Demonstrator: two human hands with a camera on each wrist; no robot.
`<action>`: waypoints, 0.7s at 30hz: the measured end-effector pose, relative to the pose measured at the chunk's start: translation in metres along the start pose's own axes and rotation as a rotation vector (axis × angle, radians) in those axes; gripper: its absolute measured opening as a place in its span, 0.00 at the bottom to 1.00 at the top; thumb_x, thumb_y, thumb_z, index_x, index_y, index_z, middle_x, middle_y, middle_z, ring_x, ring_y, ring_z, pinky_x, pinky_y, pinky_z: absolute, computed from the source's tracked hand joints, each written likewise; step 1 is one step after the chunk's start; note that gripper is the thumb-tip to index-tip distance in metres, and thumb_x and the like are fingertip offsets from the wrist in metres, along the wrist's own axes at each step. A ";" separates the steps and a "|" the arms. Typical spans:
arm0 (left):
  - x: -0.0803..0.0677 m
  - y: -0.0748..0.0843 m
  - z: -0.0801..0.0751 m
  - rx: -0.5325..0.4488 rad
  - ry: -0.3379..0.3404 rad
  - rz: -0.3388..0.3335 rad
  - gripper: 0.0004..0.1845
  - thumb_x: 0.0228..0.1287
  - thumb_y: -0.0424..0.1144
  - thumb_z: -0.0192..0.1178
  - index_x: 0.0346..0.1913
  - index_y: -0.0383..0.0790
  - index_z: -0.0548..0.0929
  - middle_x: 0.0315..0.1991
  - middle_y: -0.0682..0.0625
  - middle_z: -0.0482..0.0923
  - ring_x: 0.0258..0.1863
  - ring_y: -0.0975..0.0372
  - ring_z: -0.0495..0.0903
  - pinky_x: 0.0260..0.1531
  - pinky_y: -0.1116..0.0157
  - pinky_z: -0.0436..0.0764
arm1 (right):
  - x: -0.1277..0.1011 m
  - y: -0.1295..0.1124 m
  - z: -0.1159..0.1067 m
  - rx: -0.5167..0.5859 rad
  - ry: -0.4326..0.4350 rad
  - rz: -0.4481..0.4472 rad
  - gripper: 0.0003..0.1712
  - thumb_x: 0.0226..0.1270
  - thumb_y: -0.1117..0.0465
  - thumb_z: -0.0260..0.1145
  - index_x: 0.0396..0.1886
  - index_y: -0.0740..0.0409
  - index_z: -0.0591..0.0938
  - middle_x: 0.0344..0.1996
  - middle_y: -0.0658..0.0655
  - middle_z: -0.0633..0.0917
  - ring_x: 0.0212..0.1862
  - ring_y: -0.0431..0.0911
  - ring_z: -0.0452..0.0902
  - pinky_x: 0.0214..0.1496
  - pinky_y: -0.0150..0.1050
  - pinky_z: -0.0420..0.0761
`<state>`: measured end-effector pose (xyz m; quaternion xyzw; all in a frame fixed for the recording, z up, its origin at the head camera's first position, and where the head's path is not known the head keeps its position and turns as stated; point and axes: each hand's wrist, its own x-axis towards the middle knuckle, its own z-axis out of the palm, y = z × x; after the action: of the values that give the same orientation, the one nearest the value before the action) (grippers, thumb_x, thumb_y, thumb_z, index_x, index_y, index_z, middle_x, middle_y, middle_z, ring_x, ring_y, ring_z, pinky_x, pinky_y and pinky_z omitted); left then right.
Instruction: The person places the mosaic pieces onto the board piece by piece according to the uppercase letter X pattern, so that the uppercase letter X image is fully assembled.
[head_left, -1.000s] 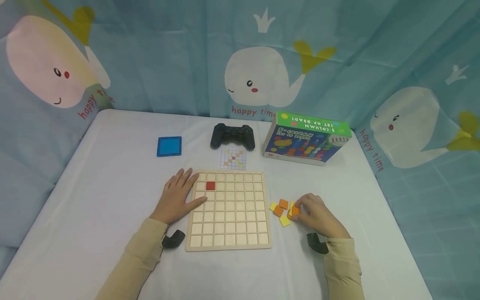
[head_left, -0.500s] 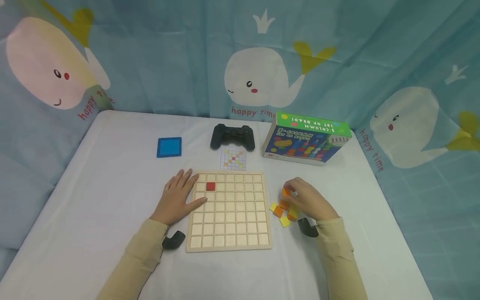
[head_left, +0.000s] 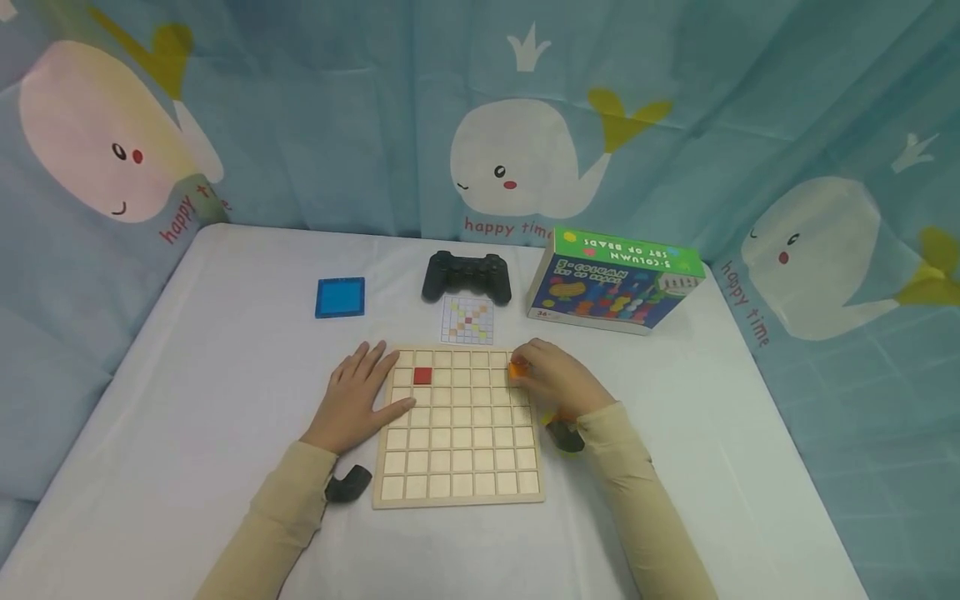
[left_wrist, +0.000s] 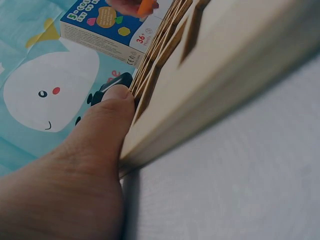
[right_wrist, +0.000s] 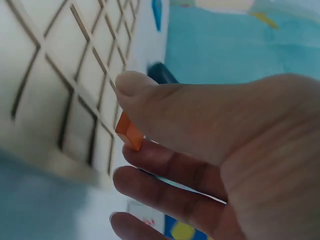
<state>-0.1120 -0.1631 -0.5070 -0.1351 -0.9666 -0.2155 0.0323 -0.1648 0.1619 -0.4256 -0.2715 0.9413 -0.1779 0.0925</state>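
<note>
Orange tile held over grid board's far right corner

Game controller (head_left: pixel 467 276), pattern card (head_left: pixel 467 320), blue square tile (head_left: pixel 340 297) and bead-set box (head_left: pixel 613 282) lie beyond the wooden grid board (head_left: pixel 459 450) on a white tablecloth (head_left: pixel 187 392), with whale-print curtains (head_left: pixel 510 158) behind. One red tile (head_left: pixel 423 376) sits in the board. Left hand (head_left: pixel 352 404) lies flat, fingers straight, against the board's left edge. Right hand (head_left: pixel 558 385) pinches an orange tile (head_left: pixel 515 370) over the board's upper right cells

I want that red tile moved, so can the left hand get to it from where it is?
Probably yes: the left hand rests flat at the board's left edge, the red tile sits uncovered nearby.
</note>
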 end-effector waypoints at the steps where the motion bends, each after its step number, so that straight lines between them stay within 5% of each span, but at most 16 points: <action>1: 0.000 0.000 0.000 -0.003 0.000 0.001 0.47 0.57 0.66 0.58 0.73 0.42 0.60 0.74 0.41 0.53 0.75 0.45 0.45 0.71 0.44 0.48 | 0.003 -0.002 0.002 -0.001 -0.009 -0.008 0.14 0.63 0.57 0.68 0.46 0.57 0.81 0.42 0.51 0.82 0.47 0.45 0.79 0.53 0.41 0.79; 21: 0.001 0.002 0.000 -0.018 -0.012 -0.009 0.47 0.58 0.67 0.57 0.73 0.43 0.60 0.75 0.41 0.52 0.75 0.46 0.44 0.72 0.45 0.47 | 0.020 -0.001 0.020 -0.018 0.021 -0.058 0.15 0.55 0.55 0.74 0.42 0.52 0.84 0.37 0.48 0.79 0.41 0.43 0.75 0.49 0.40 0.79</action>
<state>-0.1122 -0.1615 -0.5062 -0.1322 -0.9653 -0.2237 0.0244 -0.1759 0.1445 -0.4453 -0.2976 0.9356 -0.1748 0.0750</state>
